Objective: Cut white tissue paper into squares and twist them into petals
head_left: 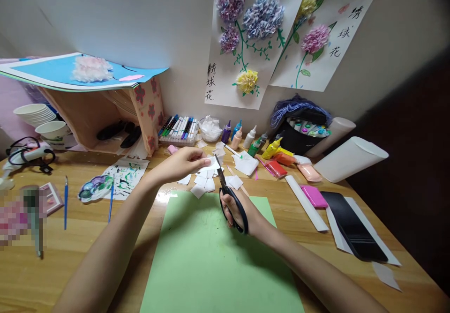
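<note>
**Scissors (224, 185) at the paper's edge, between my hands**

My right hand (239, 211) is clamped on the scissors' handles, above the green sheet (211, 261), with the blades pointing up and away from me. My left hand (191, 160), ahead of it and to its left, pinches a small white paper piece (213, 164). I can't tell whether the blades are spread or together.

To cut this well, I'd say hold the pinch firm, leave the thumb clear of the cutting line, and turn the paper rather than the scissors. Short, unhurried snips should give the cleanest edge.

The paper piece lies right at my left fingertips, on the side facing my right hand, with the blades at its right edge. Loose white squares (204, 181) lie on the table (116, 266) below my left hand. Beyond that hand stands a bowl (210, 136) of white scraps; beyond my right hand, paint bottles (236, 139). Farthest, above both hands, flower pictures (225, 102) hang on the wall (176, 22).
</note>
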A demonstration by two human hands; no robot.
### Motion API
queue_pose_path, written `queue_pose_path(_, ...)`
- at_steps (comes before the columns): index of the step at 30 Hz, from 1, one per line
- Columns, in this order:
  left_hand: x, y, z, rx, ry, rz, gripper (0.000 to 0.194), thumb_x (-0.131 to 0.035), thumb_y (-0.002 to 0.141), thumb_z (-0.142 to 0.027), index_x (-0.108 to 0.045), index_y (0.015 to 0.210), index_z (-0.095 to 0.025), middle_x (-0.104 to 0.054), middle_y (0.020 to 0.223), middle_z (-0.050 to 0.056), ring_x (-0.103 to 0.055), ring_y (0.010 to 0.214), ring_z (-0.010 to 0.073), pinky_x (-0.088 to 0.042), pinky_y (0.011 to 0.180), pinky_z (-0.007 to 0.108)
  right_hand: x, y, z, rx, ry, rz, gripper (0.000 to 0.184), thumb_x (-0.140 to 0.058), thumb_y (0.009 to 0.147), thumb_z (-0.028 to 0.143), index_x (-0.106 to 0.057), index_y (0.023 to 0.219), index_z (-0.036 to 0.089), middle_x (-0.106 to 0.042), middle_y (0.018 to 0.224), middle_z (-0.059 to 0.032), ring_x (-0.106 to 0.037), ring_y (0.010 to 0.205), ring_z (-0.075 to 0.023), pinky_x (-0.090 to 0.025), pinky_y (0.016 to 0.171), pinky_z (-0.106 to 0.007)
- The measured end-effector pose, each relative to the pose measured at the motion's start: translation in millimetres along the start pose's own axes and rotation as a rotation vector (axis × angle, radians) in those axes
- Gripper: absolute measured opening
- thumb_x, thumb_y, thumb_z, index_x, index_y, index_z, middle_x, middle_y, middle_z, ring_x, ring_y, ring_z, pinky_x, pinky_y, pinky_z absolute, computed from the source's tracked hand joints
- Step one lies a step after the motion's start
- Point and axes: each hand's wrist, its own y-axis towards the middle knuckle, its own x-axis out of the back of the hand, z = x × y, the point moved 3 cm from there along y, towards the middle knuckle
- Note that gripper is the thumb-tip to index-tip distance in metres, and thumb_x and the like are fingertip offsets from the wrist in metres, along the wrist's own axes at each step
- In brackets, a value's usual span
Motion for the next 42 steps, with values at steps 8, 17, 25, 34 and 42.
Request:
queue_pose_path(8, -7.2, -0.5, -2.0, 0.005, -0.03, 0.066, 0.035, -0.047, 0.083, -0.047, -0.047, 0.066, -0.016, -0.036, 0.06, -0.003, -0.032, 0.054, 0.0078, -0.022, 0.048, 0.021, -4.5, 6.8, 0.8, -0.044, 0.349, -0.145, 0.054, -0.033, 0.08, 0.072, -0.045, 0.075, 0.019, -0.042, 0.038, 0.0081, -0.042, 0.031, -0.0085, -0.039, 0.037, -0.019)
queue_pose_path(17, -23.9, 0.8, -11.8, -0.008, -0.001, 0.131, 0.037, -0.044, 0.084, -0.05, -0.045, 0.067, -0.017, -0.043, 0.061, -0.003, -0.037, 0.055, 0.009, -0.026, 0.049, 0.022, 28.8, 16.8, 13.2, 0.1, 0.391, -0.444, 0.033, -0.061, 0.078, 0.047, -0.045, 0.072, 0.02, -0.046, 0.043, 0.0081, -0.049, 0.04, -0.0088, -0.046, 0.047, -0.021)
queue_pose_path(25, 7.9, 1.7, 9.7, 0.061, 0.066, -0.173, 0.033, -0.047, 0.083, -0.043, -0.05, 0.064, -0.016, -0.051, 0.061, -0.001, -0.041, 0.055, 0.0094, -0.029, 0.052, 0.023, 18.2, 20.3, 5.9, -0.081, 0.472, -0.171, 0.06, -0.035, 0.072, 0.079, -0.043, 0.073, 0.02, -0.044, 0.041, 0.0066, -0.047, 0.038, -0.0107, -0.046, 0.049, -0.026)
queue_pose_path(34, 3.4, 3.6, 7.5, 0.08, 0.085, -0.152, 0.032, -0.046, 0.084, -0.041, -0.051, 0.065, -0.016, -0.053, 0.061, 0.0, -0.045, 0.057, 0.0109, -0.03, 0.053, 0.024, -0.3, 6.2, -5.5, -0.023, 0.104, 0.128, 0.064, -0.022, 0.078, 0.077, -0.045, 0.085, 0.017, -0.045, 0.054, 0.0041, -0.048, 0.048, -0.0104, -0.043, 0.052, -0.025)
queue_pose_path(42, -4.7, 4.3, 6.0, 0.077, 0.052, -0.095, 0.035, -0.047, 0.084, -0.043, -0.046, 0.062, -0.016, -0.051, 0.059, -0.001, -0.043, 0.054, 0.0095, -0.029, 0.052, 0.024, 0.3, 5.3, -5.5, 0.01, 0.043, 0.11, 0.059, -0.022, 0.079, 0.076, -0.04, 0.079, 0.019, -0.04, 0.053, 0.0057, -0.041, 0.044, -0.0087, -0.042, 0.045, -0.023)
